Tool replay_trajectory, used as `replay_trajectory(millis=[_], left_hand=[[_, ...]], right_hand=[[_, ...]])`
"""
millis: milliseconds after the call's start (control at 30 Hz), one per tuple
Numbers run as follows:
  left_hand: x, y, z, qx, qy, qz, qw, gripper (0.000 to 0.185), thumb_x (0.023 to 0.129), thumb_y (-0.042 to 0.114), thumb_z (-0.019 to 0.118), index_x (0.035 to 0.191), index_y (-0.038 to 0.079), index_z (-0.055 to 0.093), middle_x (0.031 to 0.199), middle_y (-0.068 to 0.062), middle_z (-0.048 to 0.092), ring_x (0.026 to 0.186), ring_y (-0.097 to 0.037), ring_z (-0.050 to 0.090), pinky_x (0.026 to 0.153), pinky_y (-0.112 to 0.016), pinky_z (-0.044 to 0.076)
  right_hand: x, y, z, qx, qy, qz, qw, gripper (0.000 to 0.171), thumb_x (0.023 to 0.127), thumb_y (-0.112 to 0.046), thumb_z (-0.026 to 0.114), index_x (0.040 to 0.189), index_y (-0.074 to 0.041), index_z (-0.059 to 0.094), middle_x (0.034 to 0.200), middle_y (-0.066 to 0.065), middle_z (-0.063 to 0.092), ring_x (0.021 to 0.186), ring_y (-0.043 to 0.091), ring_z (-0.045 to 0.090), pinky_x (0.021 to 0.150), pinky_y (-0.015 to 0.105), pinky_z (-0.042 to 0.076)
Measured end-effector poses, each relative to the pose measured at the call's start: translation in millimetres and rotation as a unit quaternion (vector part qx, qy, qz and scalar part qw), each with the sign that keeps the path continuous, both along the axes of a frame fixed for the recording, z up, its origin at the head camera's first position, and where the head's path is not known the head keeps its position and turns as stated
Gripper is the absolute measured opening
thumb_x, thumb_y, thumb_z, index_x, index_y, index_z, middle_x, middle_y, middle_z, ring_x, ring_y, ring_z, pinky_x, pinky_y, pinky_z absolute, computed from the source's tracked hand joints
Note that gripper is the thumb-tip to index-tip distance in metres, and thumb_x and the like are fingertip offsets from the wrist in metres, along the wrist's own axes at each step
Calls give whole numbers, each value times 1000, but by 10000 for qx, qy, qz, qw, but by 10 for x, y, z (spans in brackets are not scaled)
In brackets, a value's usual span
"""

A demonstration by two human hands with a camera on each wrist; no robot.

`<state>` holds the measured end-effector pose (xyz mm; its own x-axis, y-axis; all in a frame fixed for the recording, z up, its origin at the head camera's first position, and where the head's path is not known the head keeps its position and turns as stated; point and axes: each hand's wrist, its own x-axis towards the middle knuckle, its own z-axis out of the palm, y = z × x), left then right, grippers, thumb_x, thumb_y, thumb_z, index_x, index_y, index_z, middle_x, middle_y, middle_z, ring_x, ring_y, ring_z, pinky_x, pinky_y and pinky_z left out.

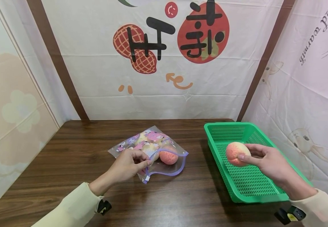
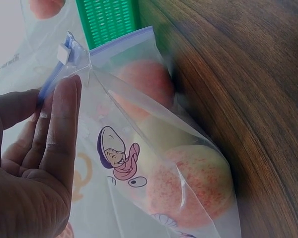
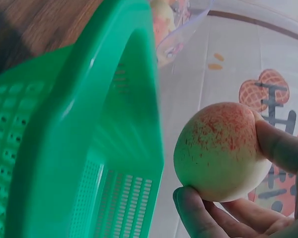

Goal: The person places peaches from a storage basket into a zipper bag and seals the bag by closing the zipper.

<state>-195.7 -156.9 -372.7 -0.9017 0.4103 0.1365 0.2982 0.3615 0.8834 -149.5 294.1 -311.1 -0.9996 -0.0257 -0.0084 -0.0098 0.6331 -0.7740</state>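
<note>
My left hand pinches the purple-edged mouth of a clear zip bag printed with pink cartoon figures. In the left wrist view, the bag's white slider sits just above the fingertips. Several peaches lie inside; one reddish peach shows near the opening, and a speckled peach shows through the plastic. My right hand holds another peach between thumb and fingers, above the green basket. No peach shows inside that basket.
The dark wooden table carries the bag left of centre and the basket at the right. A white printed cloth hangs behind the table's far edge, with more cloth along both sides.
</note>
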Motion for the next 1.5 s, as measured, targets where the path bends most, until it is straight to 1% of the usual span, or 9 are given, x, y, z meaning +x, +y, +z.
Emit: replay_trajectory(millis=[133,200,367,533,700,900,1200,1367,1500], left_hand=[[1,5,6,-2,8,-12,10000,16,95,13,74,86,0,73,76,-8,68,66,-29,72,60,-39,62],[3,10,11,-9,-2,-7,10000,16,95,13,74,86,0,73,76,-8,69,66,-29,72,60,-39,62],[12,12,29,52,21,-48,10000,17,95,13,75,87,-1,73,76,-9,68,66,-29,72,60,-39,62],[15,11,42,19,49,-17,10000,17,95,14,75,87,-1,74,76,-8,68,65,-27,72,60,-38,62],[11,9,37,-67,37,20,10000,15,96,13,74,85,2,74,76,-7,69,65,-26,72,60,-38,62],[4,7,28,-107,28,32,9999,15,95,14,74,85,2,74,76,-8,69,65,-25,71,60,-38,62],[17,14,61,-36,5,50,10000,16,95,14,75,86,2,74,76,-7,69,65,-24,71,60,-38,62],[17,14,63,39,19,15,10000,15,96,14,74,86,2,74,77,-8,69,66,-25,71,60,-39,62],[11,13,59,-18,39,2,10000,15,96,14,74,87,2,74,77,-7,69,65,-25,71,60,-40,62]], right_hand=[[21,-90,8,-144,70,-30,9999,73,92,-46,76,147,-4,52,137,15,64,127,27,58,98,48,48],[32,-132,16,-200,92,-16,9998,72,92,-45,76,147,-5,52,137,15,64,128,30,57,98,47,48],[55,-234,37,-288,179,51,9994,68,92,-44,77,145,-8,56,133,12,66,123,22,62,91,32,52],[62,-353,41,-542,257,151,9981,65,92,-39,78,144,-7,56,134,12,66,119,19,64,88,26,53],[61,-459,46,-746,257,207,9967,65,92,-37,79,145,-8,56,134,11,66,122,22,63,89,26,53],[53,-585,38,-910,316,210,9951,66,91,-36,80,144,-6,56,135,12,65,121,27,63,91,26,52],[66,-808,0,-1389,310,302,9894,63,88,-33,83,140,-6,60,130,11,68,115,24,66,93,29,53],[66,-936,-24,-1642,271,358,9854,61,89,-29,83,141,-6,59,131,12,67,115,24,66,92,29,54],[66,-1018,-56,-1745,251,366,9836,61,89,-28,82,141,-6,59,131,12,66,117,24,65,91,29,54]])
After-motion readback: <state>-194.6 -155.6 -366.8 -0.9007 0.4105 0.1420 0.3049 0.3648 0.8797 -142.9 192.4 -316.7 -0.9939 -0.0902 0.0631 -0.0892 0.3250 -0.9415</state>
